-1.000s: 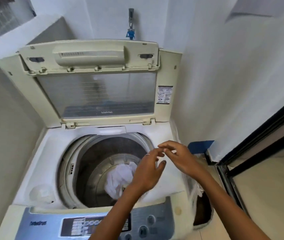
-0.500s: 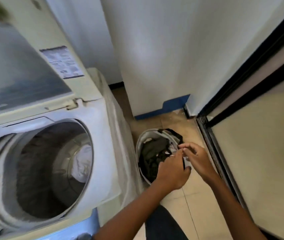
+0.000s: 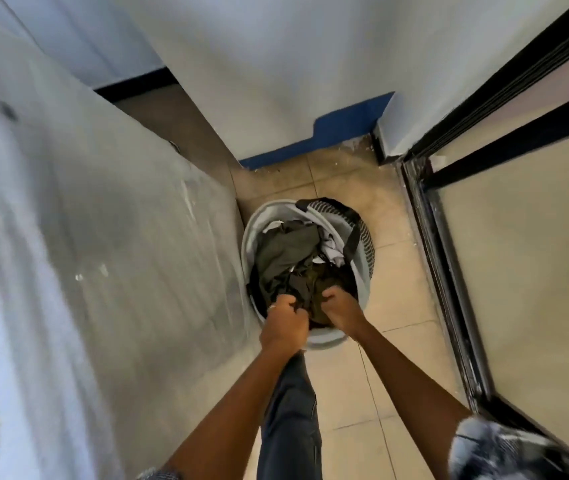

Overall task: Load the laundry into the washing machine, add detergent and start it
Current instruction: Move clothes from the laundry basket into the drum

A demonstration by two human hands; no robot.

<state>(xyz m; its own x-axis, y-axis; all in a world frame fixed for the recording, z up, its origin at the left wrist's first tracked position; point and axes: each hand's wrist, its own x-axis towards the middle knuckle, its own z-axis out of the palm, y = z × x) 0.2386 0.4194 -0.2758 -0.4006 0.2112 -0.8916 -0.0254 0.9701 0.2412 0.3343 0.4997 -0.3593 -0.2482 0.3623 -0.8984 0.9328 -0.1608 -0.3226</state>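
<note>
A round grey laundry basket (image 3: 362,282) stands on the floor tiles, close against the washing machine's side (image 3: 130,237). Dark olive and black clothes (image 3: 286,254) fill it, with a white piece (image 3: 333,249) at the far right. My left hand (image 3: 284,323) grips a fold of the dark clothes at the basket's near edge. My right hand (image 3: 340,308) grips the dark clothes just beside it. The machine's drum and lid are out of view.
A sliding door with a black frame (image 3: 449,271) runs along the right. A white wall with a blue skirting (image 3: 345,129) closes the far end. Beige floor tiles (image 3: 397,358) lie between machine and door. My dark trouser leg (image 3: 290,410) is below the basket.
My view swung from the open machine down to the basket on the floor. Both hands dropped into the basket and closed on the dark clothes.
</note>
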